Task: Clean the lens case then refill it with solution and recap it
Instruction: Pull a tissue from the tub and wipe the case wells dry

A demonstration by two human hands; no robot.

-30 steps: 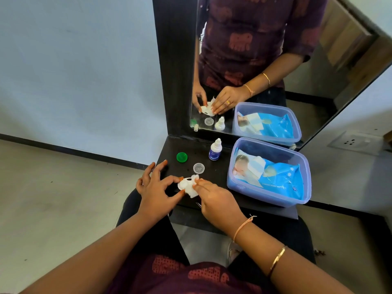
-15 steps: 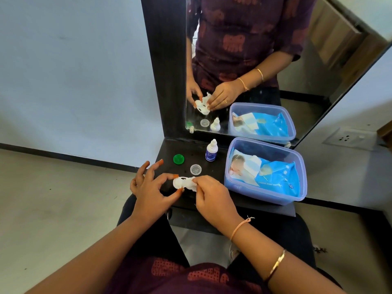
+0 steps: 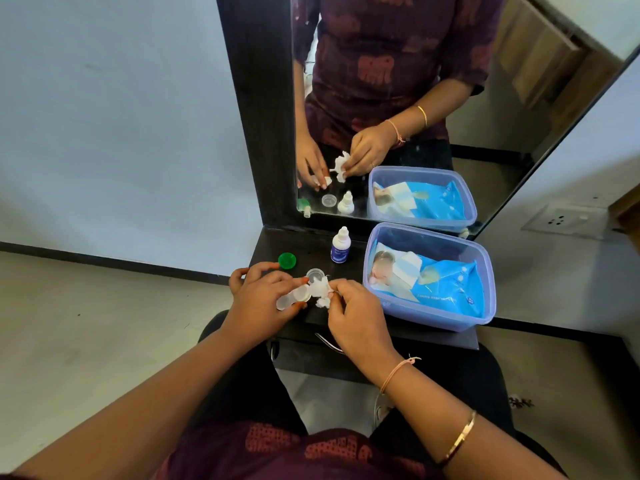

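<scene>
My left hand pinches a translucent white lens case with two round wells, just above the front of the dark shelf. My right hand holds a crumpled white tissue right beside the case's right well. A green cap and a clear cap lie loose on the shelf behind the hands. The small white solution bottle with a blue label stands upright and capped near the mirror.
A blue plastic tub with a pack of wipes fills the shelf's right half. A mirror in a dark frame rises behind the shelf. Thin metal tweezers lie at the front edge. A wall socket sits at right.
The tissue has come off the case: my right hand has drawn it to the right, and the two wells now show in my left hand.
</scene>
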